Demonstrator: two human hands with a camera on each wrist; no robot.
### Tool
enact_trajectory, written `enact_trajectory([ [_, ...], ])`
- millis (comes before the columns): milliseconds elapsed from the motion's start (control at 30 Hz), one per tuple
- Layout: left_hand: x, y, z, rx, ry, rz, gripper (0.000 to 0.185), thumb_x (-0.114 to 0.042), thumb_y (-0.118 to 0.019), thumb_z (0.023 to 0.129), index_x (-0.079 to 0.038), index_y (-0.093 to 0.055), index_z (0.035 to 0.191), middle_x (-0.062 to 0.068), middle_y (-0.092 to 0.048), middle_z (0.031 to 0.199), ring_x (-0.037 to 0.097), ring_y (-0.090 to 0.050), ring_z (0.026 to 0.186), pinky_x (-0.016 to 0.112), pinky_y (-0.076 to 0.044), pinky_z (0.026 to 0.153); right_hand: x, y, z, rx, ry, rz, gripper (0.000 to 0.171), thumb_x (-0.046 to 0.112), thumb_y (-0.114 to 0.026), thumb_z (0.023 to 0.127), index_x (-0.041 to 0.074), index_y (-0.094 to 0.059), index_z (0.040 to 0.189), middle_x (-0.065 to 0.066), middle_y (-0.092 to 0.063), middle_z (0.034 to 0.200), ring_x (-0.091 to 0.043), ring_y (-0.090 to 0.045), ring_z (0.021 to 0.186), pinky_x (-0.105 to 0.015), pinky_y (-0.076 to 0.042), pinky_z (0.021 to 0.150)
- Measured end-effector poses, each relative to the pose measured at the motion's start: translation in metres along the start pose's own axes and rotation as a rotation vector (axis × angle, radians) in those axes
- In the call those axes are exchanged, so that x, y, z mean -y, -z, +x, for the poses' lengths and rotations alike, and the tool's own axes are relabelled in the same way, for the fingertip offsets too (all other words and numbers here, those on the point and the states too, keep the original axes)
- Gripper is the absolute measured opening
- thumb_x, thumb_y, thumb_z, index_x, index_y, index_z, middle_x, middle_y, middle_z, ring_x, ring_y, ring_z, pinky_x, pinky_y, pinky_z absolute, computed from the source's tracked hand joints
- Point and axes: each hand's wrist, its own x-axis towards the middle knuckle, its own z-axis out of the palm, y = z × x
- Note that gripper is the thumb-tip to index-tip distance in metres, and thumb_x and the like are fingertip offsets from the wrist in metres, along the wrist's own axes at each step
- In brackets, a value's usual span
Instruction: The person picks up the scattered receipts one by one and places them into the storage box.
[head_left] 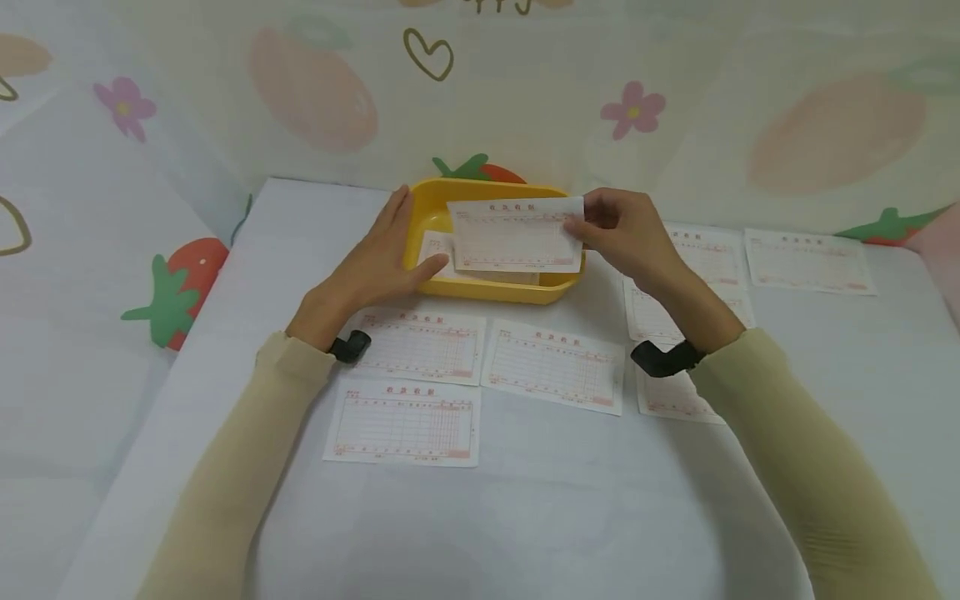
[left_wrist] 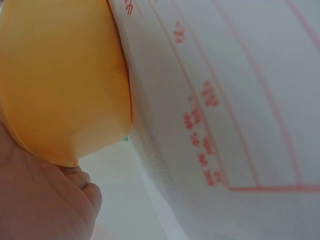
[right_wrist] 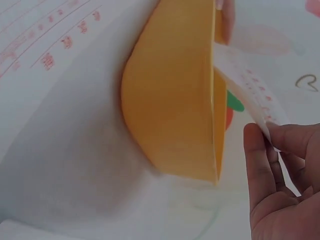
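1. Your right grip (head_left: 628,233) pinches a printed slip (head_left: 513,237) by one end, over the yellow tray (head_left: 487,291) near the worktop's (head_left: 525,517) far edge.
2. Your left grip (head_left: 375,258), thumb spread wide, touches the tray's left rim.

The plastic tray (head_left: 491,292) is of plain yellow colour. The receipt slips (head_left: 405,423) are white, printed with red characters and a thin red grid. White is also the tabletop (head_left: 555,517). The backdrop (head_left: 525,125) is pale cream, with pinkish-purple flowers (head_left: 633,110), red strawberries (head_left: 504,174) with green leaves (head_left: 474,165), and a golden heart outline (head_left: 429,55). The sleeves (head_left: 217,467) are plain beige.
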Motion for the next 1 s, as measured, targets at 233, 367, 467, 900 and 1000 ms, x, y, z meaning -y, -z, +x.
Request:
enact_trajectory([
  [233,-0.001,-0.002,0.002,-0.002,-0.009,-0.012,0.111,-0.070,-0.051,0.098,-0.013,0.012,0.170,0.005,0.015,0.180,0.028,0.000,0.169,0.053,-0.015,0.137,0.003,-0.013,0.006,0.028,0.004,-0.103,0.034,0.026,-0.071,0.102,0.004,-0.069,0.128,-0.015,-0.071,0.124,-0.026,-0.065,0.105,-0.017,-0.056,0.083],
  [367,-0.002,-0.003,0.002,0.003,-0.014,-0.009,0.112,-0.070,-0.051,0.098,-0.012,0.012,0.170,0.006,0.015,0.180,0.028,0.000,0.169,0.052,-0.015,0.137,-0.001,-0.015,0.005,0.026,-0.006,-0.147,0.039,0.024,-0.071,0.102,0.004,-0.067,0.134,-0.017,-0.071,0.125,-0.029,-0.067,0.112,-0.032,-0.060,0.094],
  [467,-0.003,-0.003,0.002,0.005,-0.018,-0.005,0.112,-0.070,-0.051,0.098,-0.011,0.013,0.170,0.007,0.014,0.180,0.029,0.000,0.169,0.052,-0.015,0.137,-0.005,-0.014,0.003,0.010,0.005,-0.156,0.043,0.020,-0.072,0.100,0.003,-0.065,0.138,-0.018,-0.072,0.125,-0.030,-0.069,0.115,-0.040,-0.060,0.098],
  [900,-0.003,-0.002,0.000,0.005,-0.013,-0.007,0.112,-0.070,-0.052,0.098,-0.011,0.010,0.170,0.006,0.014,0.180,0.029,0.000,0.169,0.052,-0.015,0.137,-0.018,-0.005,-0.018,-0.148,0.062,-0.182,0.042,0.016,-0.069,0.102,0.004,-0.063,0.141,-0.019,-0.072,0.129,-0.036,-0.073,0.117,-0.050,-0.061,0.103],
  [1000,-0.003,-0.002,0.000,0.004,-0.012,-0.007,0.112,-0.070,-0.052,0.097,-0.011,0.010,0.170,0.006,0.014,0.180,0.029,-0.001,0.169,0.053,-0.015,0.137,-0.022,-0.004,-0.029,-0.171,0.066,-0.183,0.040,0.019,-0.068,0.102,0.004,-0.064,0.140,-0.018,-0.072,0.129,-0.034,-0.072,0.118,-0.050,-0.060,0.104],
])
